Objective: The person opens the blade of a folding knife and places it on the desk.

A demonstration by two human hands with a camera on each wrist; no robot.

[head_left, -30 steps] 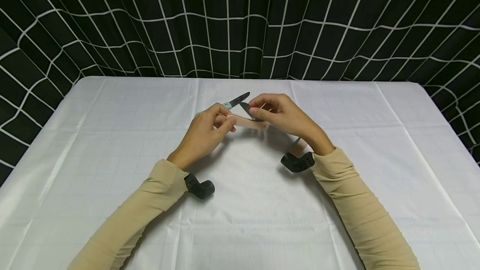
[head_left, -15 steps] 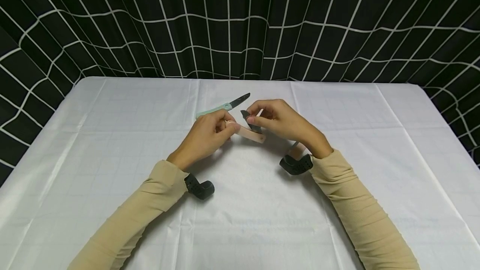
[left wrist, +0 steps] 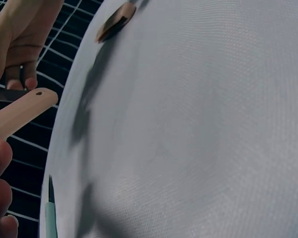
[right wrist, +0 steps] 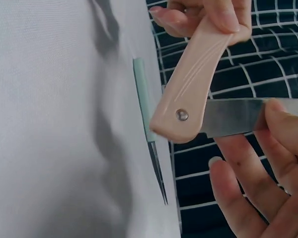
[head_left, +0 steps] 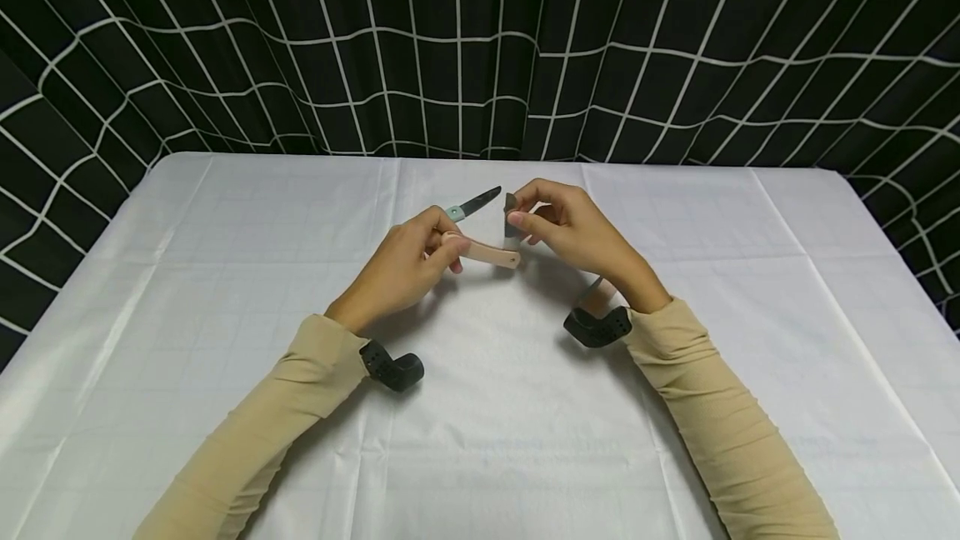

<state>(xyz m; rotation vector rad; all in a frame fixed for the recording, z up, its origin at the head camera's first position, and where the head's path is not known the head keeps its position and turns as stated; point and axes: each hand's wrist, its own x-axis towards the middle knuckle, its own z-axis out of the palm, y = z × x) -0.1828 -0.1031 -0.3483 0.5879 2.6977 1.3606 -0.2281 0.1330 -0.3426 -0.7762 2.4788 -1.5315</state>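
A folding knife with a pale pink handle (head_left: 487, 252) is held up between both hands over the table, its blade (right wrist: 233, 117) standing out at about a right angle from the handle. My left hand (head_left: 411, 263) grips the handle's far end between thumb and fingers. With thumb and fingertips my right hand (head_left: 558, 219) pinches the blade near its tip, as the right wrist view shows. The pivot rivet (right wrist: 182, 114) is in plain sight. Just behind my left hand lies a second folding knife with a mint green handle (right wrist: 141, 94), its blade (head_left: 480, 201) out; the hand partly covers it.
Beneath my right wrist lies another pinkish folding knife (head_left: 597, 297), partly hidden by the black wrist camera (head_left: 596, 326). A creased white cloth (head_left: 510, 440) covers the table. Behind it hangs a black curtain with white grid lines (head_left: 450, 48).
The blade of the pink knife has swung farther out from its handle while my right hand pinches it. Both hands dipped, then rose again. The mint green knife stayed in place.
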